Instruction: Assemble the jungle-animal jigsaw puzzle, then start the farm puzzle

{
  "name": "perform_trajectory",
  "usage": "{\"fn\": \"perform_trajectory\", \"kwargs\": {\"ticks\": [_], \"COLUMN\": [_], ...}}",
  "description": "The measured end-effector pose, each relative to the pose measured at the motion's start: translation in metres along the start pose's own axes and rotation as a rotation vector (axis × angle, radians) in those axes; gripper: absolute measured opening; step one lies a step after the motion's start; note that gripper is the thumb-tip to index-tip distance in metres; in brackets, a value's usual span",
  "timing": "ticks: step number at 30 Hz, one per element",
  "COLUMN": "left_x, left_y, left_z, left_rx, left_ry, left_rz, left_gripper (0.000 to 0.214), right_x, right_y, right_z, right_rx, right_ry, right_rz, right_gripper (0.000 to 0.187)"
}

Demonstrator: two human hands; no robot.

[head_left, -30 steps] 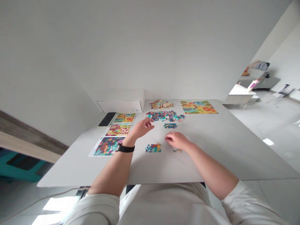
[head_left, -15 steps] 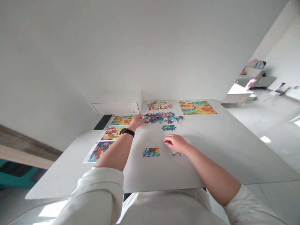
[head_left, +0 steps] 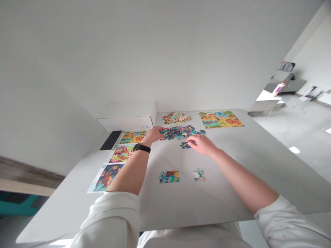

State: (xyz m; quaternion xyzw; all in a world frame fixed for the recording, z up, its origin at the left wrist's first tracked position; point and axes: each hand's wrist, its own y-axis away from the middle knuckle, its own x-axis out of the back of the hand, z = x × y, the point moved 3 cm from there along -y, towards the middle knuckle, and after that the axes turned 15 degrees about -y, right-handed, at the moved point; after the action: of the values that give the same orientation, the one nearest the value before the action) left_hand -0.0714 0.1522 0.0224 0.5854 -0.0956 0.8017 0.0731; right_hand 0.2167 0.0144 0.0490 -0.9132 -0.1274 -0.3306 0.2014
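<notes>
A pile of dark blue, purple and teal jigsaw puzzle pieces lies across the middle of the table. At its left edge my left hand, with a black watch on the wrist, has its fingers closed on a puzzle piece. My right hand is over a small joined blue section and partly covers it. Its fingertips are pinched together, and whatever may be between them is hidden. Nearer to me lie a joined teal section and, to its right, a small section with a white shape.
A second, paler pile of pieces lies by the wall. Right of it is a finished animal puzzle. At left are a printed picture sheet, a black phone and a white box on the table.
My right hand has moved forward from near the small white-shape section to the joined blue one. My left hand stays at the pile's left edge. The view has shifted slightly.
</notes>
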Motion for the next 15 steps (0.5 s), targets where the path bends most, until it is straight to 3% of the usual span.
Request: {"fn": "perform_trajectory", "kwargs": {"ticks": [4, 8, 12, 15], "left_x": [0.002, -0.005, -0.016, -0.021], "left_y": [-0.007, -0.004, -0.001, -0.002], "left_z": [-0.001, -0.004, -0.009, -0.012], "left_rx": [0.009, 0.049, 0.010, 0.007], "left_ry": [0.115, 0.205, 0.200, 0.210], "left_rz": [0.067, 0.232, 0.185, 0.130], "left_gripper": [0.046, 0.040, 0.035, 0.035], "right_x": [0.007, -0.007, -0.029, -0.041], "right_y": [-0.046, -0.088, -0.118, -0.127], "right_z": [0.026, 0.052, 0.067, 0.072], "right_rx": [-0.104, -0.222, -0.208, -0.188], "right_ry": [0.005, 0.064, 0.164, 0.208], "right_rz": [0.051, 0.061, 0.027, 0.008], "right_gripper": [0.015, 0.022, 0.033, 0.029]}}
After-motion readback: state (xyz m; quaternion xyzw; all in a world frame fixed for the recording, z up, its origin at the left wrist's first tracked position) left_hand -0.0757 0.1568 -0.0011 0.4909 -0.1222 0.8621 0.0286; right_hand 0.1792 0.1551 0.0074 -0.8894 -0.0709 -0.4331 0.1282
